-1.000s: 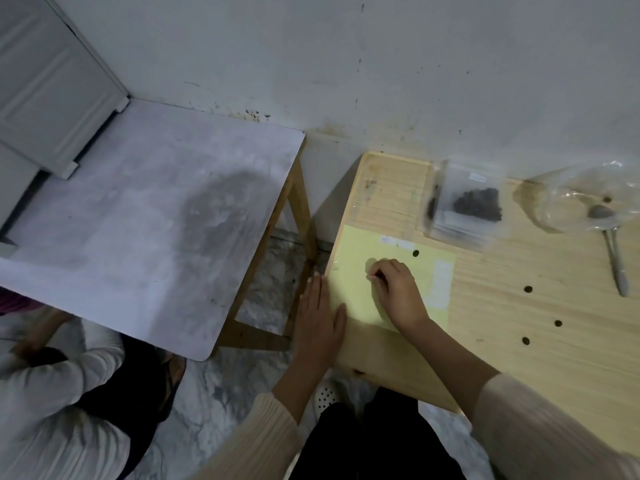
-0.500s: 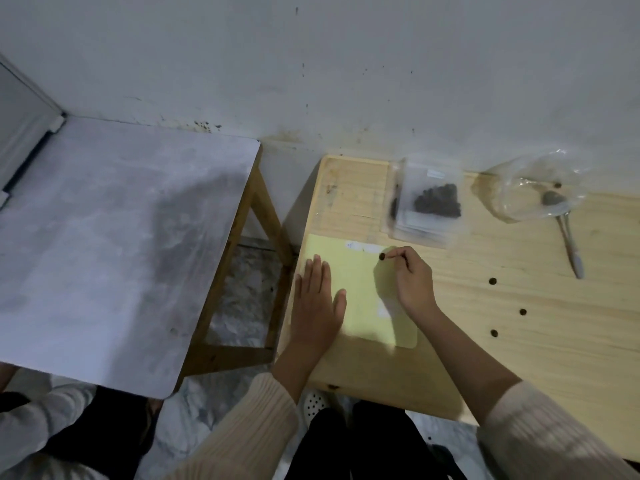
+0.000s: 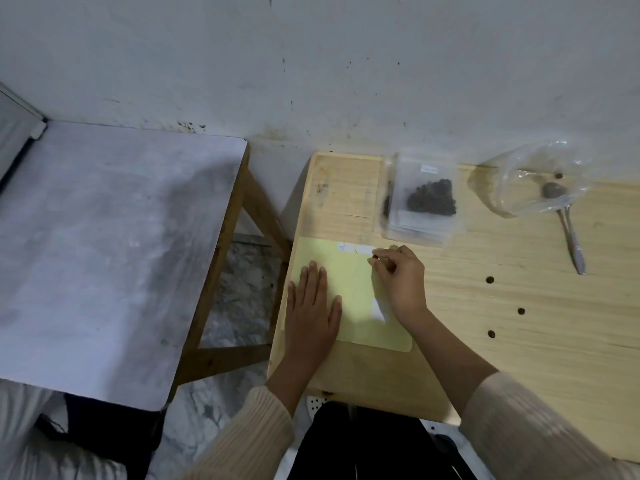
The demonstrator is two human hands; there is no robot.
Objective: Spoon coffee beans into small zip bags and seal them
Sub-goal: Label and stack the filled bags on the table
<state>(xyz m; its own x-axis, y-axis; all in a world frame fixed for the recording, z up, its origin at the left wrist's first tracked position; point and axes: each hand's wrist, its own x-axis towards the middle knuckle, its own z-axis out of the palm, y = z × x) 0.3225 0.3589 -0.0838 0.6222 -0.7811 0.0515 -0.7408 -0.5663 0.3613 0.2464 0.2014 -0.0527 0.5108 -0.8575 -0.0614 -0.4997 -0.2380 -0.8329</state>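
A pale yellow sheet (image 3: 349,275) lies at the near left corner of the wooden table (image 3: 519,323). My left hand (image 3: 311,306) rests flat on its left side, fingers spread. My right hand (image 3: 401,278) pinches a single dark coffee bean (image 3: 373,260) between fingertips just above the sheet's top edge. Behind it sits a stack of small clear zip bags (image 3: 422,199), the top one holding dark beans. A large clear plastic bag (image 3: 540,181) at the back right holds the bowl of a metal spoon (image 3: 571,237). Three loose beans (image 3: 490,279) lie on the table.
A grey-topped side table (image 3: 104,254) stands to the left with a gap of marble floor between the tables. A white wall runs right behind both. Another person's white sleeve (image 3: 20,427) shows at the bottom left.
My right hand moved from the sheet's middle up to its top edge and picked up the bean that lay there. My left hand stayed flat. The camera view shifted left.
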